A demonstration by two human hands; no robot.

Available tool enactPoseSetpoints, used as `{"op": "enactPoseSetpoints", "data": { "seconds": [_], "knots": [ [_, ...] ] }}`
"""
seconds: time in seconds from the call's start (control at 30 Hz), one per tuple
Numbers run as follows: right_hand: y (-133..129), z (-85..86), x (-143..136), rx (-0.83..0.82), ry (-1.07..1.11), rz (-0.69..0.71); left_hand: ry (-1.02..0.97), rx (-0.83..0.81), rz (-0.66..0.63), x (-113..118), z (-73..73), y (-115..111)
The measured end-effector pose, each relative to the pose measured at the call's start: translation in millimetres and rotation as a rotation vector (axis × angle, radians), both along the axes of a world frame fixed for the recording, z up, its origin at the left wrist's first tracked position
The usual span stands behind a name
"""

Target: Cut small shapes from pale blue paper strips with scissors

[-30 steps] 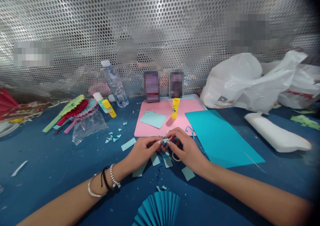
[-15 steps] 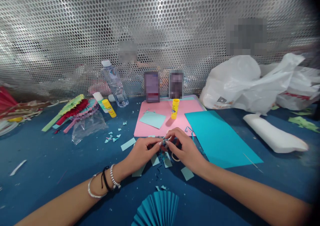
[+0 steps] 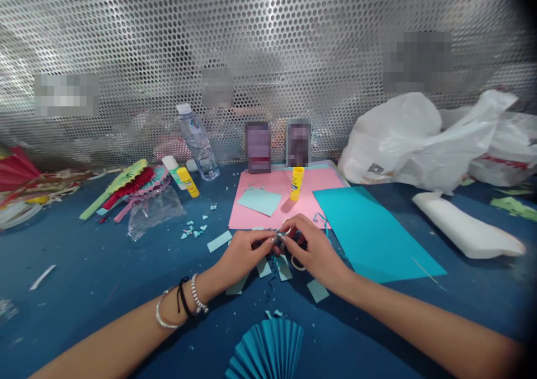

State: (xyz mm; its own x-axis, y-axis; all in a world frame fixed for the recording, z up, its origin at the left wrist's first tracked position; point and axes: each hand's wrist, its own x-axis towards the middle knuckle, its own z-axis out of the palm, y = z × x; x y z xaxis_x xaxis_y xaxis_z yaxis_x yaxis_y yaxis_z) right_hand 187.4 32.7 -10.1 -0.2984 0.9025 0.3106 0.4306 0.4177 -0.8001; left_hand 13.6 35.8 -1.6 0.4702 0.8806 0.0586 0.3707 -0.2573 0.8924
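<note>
My left hand [image 3: 247, 253] and my right hand [image 3: 312, 250] meet in the middle, thumbs and forefingers pinched on a small piece of blue paper [image 3: 278, 238]. Most of it is hidden by the fingertips. A pale loop [image 3: 298, 263], which looks like a scissors handle, shows beside my right hand's fingers; the rest of it is covered. Under the hands lie pale green paper rectangles [image 3: 318, 291] and dark curly paper shreds [image 3: 271, 284]. Closer to me is a pleated blue paper fan [image 3: 268, 348].
Pink paper [image 3: 247, 219] bears a pale sheet [image 3: 260, 201] and an upright glue stick [image 3: 297, 184]. A blue sheet [image 3: 377, 239] lies right, near white plastic bags [image 3: 390, 144]. A water bottle [image 3: 199, 144], another glue stick [image 3: 188, 182] and folded paper fans [image 3: 126, 186] are at left.
The whole view has shifted slightly, so things appear a little further right. Both hands keep their pinch on the small paper piece, with only slight finger movement.
</note>
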Motion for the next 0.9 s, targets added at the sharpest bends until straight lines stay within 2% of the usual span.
{"op": "enactPoseSetpoints", "data": {
  "seconds": [0.4,0.9],
  "knots": [
    [1.4,-4.3,2.0,0.033,0.024,0.016,-0.155,-0.131,-0.004,-2.9,-6.6,3.2],
    [-1.1,-2.5,2.6,0.116,0.005,0.046,-0.143,-0.126,0.011,-2.5,-1.5,2.9]
  ]
}}
